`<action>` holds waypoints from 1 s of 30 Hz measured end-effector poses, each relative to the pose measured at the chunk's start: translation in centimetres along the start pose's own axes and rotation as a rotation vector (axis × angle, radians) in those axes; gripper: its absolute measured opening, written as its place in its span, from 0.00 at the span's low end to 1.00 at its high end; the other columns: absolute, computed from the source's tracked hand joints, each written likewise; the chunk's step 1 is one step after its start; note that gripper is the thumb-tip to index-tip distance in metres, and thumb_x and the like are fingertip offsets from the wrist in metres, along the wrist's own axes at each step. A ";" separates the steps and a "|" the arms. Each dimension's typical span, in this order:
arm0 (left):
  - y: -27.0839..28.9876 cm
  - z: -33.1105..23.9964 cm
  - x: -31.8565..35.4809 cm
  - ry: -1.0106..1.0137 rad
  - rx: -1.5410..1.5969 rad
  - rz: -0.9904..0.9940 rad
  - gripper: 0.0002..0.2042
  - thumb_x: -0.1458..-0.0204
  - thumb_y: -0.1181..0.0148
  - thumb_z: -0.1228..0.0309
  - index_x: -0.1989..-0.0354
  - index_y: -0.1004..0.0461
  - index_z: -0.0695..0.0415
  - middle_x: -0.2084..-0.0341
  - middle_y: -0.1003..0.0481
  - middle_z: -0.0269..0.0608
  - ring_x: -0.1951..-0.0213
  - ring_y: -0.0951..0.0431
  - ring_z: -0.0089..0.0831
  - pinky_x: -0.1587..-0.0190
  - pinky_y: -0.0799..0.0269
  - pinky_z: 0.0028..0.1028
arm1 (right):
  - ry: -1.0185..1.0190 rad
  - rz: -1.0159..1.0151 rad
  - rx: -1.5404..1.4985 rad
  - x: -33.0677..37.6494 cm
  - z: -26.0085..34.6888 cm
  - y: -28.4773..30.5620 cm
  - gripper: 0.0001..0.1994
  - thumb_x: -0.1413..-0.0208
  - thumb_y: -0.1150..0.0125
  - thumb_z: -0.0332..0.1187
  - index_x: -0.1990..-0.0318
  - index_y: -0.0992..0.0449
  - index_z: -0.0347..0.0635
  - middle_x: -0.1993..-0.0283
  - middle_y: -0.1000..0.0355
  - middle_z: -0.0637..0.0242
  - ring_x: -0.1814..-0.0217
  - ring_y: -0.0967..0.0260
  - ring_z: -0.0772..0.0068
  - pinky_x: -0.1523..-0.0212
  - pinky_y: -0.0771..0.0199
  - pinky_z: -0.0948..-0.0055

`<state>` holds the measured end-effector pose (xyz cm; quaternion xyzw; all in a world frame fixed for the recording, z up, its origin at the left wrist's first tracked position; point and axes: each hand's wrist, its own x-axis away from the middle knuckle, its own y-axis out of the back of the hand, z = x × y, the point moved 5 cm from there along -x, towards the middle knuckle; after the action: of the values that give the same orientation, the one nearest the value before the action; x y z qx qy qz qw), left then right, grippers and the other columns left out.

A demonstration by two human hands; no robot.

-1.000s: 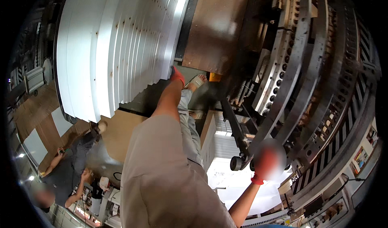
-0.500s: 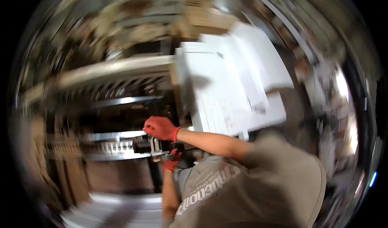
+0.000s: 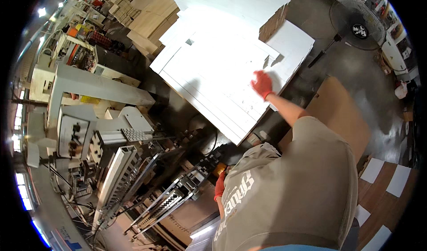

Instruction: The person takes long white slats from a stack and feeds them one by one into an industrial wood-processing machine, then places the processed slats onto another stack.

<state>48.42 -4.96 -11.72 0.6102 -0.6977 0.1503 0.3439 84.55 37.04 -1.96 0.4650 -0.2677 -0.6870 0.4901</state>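
My right hand (image 3: pixel 262 83), in a red glove, reaches out over a stack of flat white panels (image 3: pixel 213 64). Its fingers are loosely bent and apart, with nothing visible in them; whether they touch the top panel I cannot tell. Low beside my body, my left hand (image 3: pixel 219 186), also red-gloved, is at the near end of the machine's metal rails (image 3: pixel 171 197). My shirt hides part of it, and its fingers do not show clearly.
A large pale machine (image 3: pixel 100 86) with a control box (image 3: pixel 75 133) stands on the left. A black fan (image 3: pixel 358 23) is at the far right. A brown board (image 3: pixel 333 117) lies right of the stack, and cardboard (image 3: pixel 153 19) is piled behind it.
The view has swung round toward the white stack. My right hand has left the machine's rails and moved out over the panels. My left hand stays low by the machine.
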 end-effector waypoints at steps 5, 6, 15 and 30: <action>-1.0 -2.8 -0.6 0.034 -0.022 0.029 0.23 0.46 0.46 0.56 0.45 0.33 0.57 0.50 0.27 0.47 0.49 0.28 0.36 0.49 0.34 0.30 | -0.065 0.011 0.229 -8.4 -6.8 2.1 0.23 0.59 0.35 0.39 0.53 0.33 0.50 0.55 0.34 0.64 0.52 0.34 0.59 0.58 0.31 0.57; -1.3 -3.4 -0.7 0.041 -0.026 0.036 0.23 0.46 0.46 0.57 0.45 0.33 0.57 0.50 0.27 0.46 0.49 0.28 0.36 0.49 0.34 0.30 | -0.049 0.009 0.221 -9.2 -7.4 1.4 0.23 0.60 0.35 0.39 0.53 0.33 0.50 0.54 0.35 0.64 0.52 0.35 0.59 0.57 0.32 0.57; -3.2 -3.9 -0.3 0.124 -0.014 -0.009 0.22 0.45 0.45 0.60 0.44 0.34 0.58 0.49 0.28 0.44 0.48 0.29 0.33 0.48 0.34 0.28 | -0.218 -0.088 0.505 -10.9 -4.5 -3.3 0.21 0.52 0.47 0.29 0.47 0.32 0.55 0.51 0.40 0.63 0.53 0.43 0.58 0.53 0.37 0.63; -4.3 -5.6 -1.4 0.010 0.012 -0.009 0.21 0.43 0.45 0.67 0.41 0.35 0.58 0.47 0.29 0.40 0.47 0.30 0.27 0.46 0.36 0.26 | -0.313 0.261 0.406 -14.1 -8.4 -4.7 0.15 0.55 0.39 0.34 0.57 0.29 0.50 0.56 0.30 0.60 0.55 0.29 0.57 0.63 0.26 0.59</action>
<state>54.17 -1.33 -9.52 0.6146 -0.6923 0.1559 0.3446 91.38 52.53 -4.08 0.4037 -0.5296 -0.6139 0.4239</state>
